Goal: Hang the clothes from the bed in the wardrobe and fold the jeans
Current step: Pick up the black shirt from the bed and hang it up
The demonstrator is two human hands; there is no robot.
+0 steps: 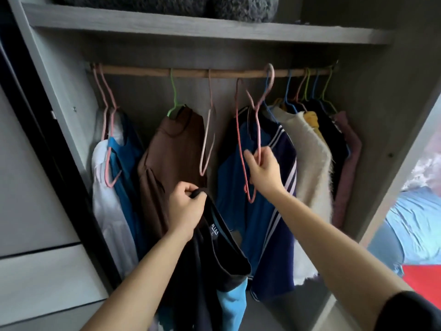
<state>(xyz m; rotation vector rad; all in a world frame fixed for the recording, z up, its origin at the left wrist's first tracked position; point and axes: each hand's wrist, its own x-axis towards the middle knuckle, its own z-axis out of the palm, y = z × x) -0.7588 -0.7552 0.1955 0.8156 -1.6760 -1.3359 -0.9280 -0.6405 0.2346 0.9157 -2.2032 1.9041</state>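
In front of the open wardrobe (372, 115), the left hand (185, 206) was seen closed round the neckline of a black garment (214, 254), fingers curled over a bunched fold of the collar. The garment was held up at about the height of the hanging clothes' hems, its label turned to the camera, and a light blue piece (232, 306) was seen hanging beneath it.

Up and to the right, the right hand (263, 170) was clamped on a pink-red wire hanger (239, 130), thumb and fingers wrapped round its lower side. The hanger was tilted, its hook raised to the wooden rail (191, 73); whether it was hooked on could not be told.

Just behind that hand, a blue jacket with pale stripes (262, 211) was hung. To its left, an empty pale pink hanger (207, 144) and a brown garment (171, 144) were seen. Further left, a blue top (126, 151) and a white one (107, 199) were hung together. To the right, a cream fuzzy garment (307, 151) was followed by darker pieces.

Above, dark fluffy bundles (191, 3) were stacked on the shelf (191, 29). Past the wardrobe's right side, the bed (410, 223) was glimpsed under a light blue sheet.
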